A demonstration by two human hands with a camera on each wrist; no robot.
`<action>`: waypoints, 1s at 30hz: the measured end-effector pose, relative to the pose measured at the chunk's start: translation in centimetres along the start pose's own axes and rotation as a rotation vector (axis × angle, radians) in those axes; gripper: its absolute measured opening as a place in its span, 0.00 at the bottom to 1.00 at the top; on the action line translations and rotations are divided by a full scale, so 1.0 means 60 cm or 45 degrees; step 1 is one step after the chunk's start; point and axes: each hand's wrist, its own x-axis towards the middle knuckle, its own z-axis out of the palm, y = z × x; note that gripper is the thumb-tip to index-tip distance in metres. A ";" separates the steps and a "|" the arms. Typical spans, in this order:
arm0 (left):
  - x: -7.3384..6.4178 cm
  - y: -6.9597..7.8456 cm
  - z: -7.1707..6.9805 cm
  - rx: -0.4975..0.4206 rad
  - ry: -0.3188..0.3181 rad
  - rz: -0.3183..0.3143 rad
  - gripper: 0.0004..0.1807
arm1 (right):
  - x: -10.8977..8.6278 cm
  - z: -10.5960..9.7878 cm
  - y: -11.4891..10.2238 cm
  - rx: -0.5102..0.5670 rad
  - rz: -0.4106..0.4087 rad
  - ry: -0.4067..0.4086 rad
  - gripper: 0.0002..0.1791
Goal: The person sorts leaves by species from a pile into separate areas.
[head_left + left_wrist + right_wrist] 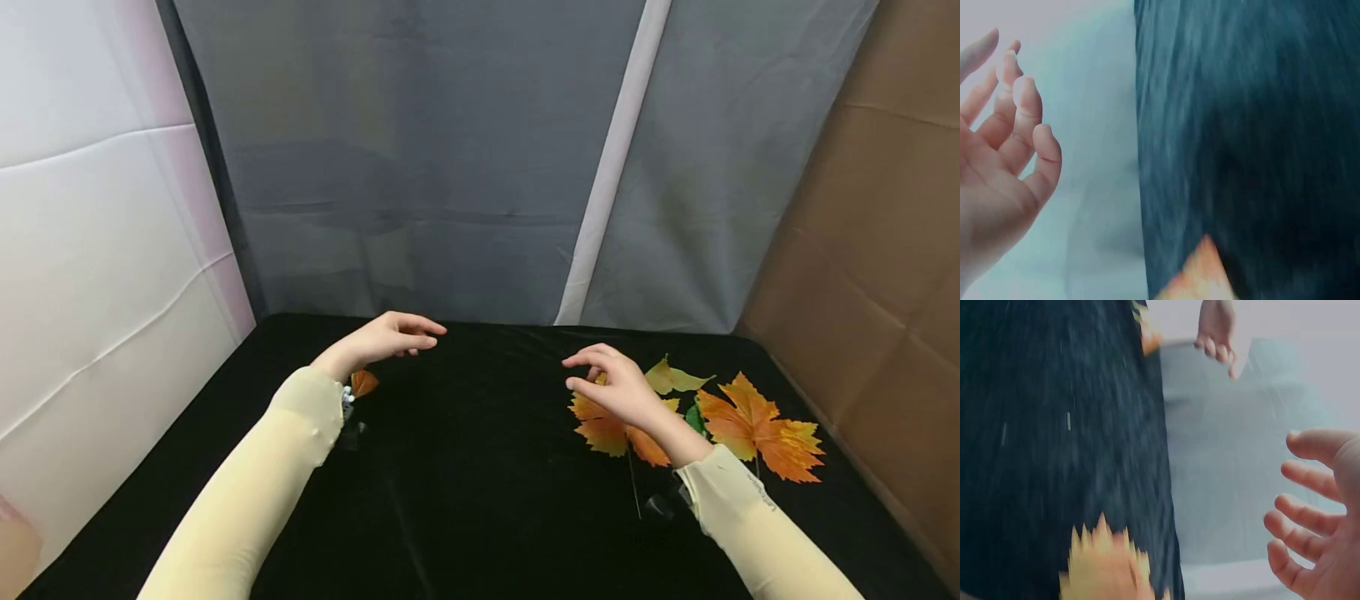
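My left hand (pixel 386 337) hovers over the far left part of the black cloth, fingers relaxed and nothing in them. Just behind its wrist shows a small piece of an orange leaf (pixel 364 382), mostly covered by the arm. On the right, my right hand (pixel 618 390) is held above an orange-yellow maple leaf (pixel 602 435) with a thin stem, hiding part of it. Its fingers are loosely bent and hold nothing; the right wrist view shows the bare palm and spread fingers (pixel 1304 481). The left wrist view also has an orange leaf tip (pixel 1205 275), blurred.
A second orange maple leaf (pixel 761 433), a yellow-green leaf (pixel 670 377) and a darker green one (pixel 695 418) lie at the right. Black cloth (pixel 480 467) covers the table. Grey fabric (pixel 420 167) hangs behind, with a white panel (pixel 97 250) left and a brown one (pixel 885 292) right.
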 end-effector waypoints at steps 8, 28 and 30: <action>0.077 0.044 0.110 -0.068 -0.141 0.173 0.19 | -0.045 -0.079 0.070 -0.042 0.218 0.154 0.14; 0.157 0.108 0.312 -0.151 -0.144 0.338 0.18 | -0.071 -0.060 0.159 0.095 0.537 0.337 0.19; 0.160 0.115 0.314 -0.108 -0.126 0.339 0.18 | -0.068 -0.055 0.161 0.101 0.537 0.323 0.18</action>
